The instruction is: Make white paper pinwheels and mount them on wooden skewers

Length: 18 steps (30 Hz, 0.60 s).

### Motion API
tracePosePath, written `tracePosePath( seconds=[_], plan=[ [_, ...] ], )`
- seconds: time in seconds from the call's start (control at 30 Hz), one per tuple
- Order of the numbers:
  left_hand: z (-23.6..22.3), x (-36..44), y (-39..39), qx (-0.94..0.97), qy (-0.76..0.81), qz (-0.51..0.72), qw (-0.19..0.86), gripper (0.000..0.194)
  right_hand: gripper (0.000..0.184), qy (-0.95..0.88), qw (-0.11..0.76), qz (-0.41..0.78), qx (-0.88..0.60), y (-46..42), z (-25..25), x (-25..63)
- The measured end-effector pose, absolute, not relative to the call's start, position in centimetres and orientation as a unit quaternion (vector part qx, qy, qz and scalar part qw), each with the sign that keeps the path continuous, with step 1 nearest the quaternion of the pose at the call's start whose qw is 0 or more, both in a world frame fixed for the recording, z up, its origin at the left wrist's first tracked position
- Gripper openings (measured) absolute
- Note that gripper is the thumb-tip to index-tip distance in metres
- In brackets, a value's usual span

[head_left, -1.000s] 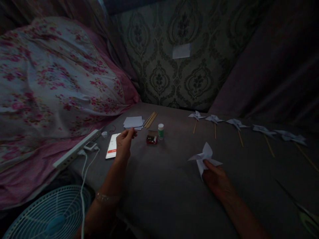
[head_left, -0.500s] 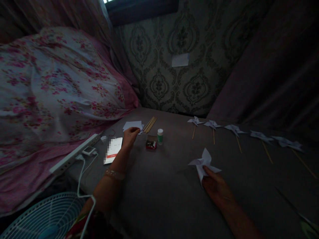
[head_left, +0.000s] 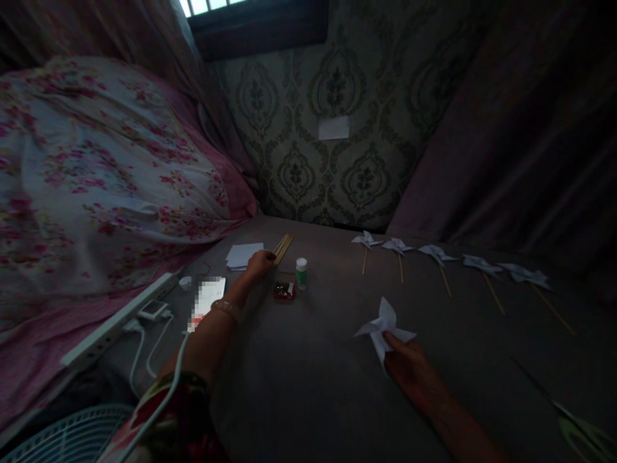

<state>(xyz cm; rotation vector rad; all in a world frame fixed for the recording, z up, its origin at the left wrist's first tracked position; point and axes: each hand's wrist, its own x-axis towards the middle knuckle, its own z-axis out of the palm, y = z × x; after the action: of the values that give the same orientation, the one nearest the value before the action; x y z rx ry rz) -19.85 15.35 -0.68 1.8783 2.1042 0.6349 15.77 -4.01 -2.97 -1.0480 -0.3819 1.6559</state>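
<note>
My left hand point(head_left: 260, 265) reaches to the bundle of thin wooden sticks point(head_left: 285, 245), its fingers pinched together at their near ends. Just left of it, and partly covered by it, lies a small stack of white paper point(head_left: 243, 254). My right hand point(head_left: 414, 370) grips a folded white paper pinwheel point(head_left: 383, 325) above the bed, thumb on top and fingers underneath. Near my left hand is an open red pin box point(head_left: 284, 290) with small shiny pieces in it. Beside the box stands a white-capped bottle with a green label point(head_left: 301, 275).
Several paper pinwheels on sticks point(head_left: 438, 254) lie in a row at the back right. Scissors with green handles point(head_left: 578, 427) rest at the lower right. On the left are a lit phone point(head_left: 209, 299), a white power strip point(head_left: 120, 318) with cables, and a fan point(head_left: 81, 437).
My left hand has moved from beside the paper stack to the near ends of the sticks. My right hand keeps hold of the pinwheel. The view has shifted slightly.
</note>
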Motion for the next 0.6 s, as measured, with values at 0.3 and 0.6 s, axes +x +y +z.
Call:
tracePosePath(
  seconds=[0.3, 0.6],
  plan=[
    [0.4, -18.2, 17.8, 0.695, 0.712, 0.084, 0.046, 0.035, 0.023, -0.145, 0.551, 0.701, -0.428, -4.0, -3.3, 15.7],
    [0.5, -17.2, 17.8, 0.71, 0.703, 0.03, 0.005, 0.033, 0.023, -0.162, 0.545, 0.705, -0.423, -4.0, -3.1, 15.6]
  ],
)
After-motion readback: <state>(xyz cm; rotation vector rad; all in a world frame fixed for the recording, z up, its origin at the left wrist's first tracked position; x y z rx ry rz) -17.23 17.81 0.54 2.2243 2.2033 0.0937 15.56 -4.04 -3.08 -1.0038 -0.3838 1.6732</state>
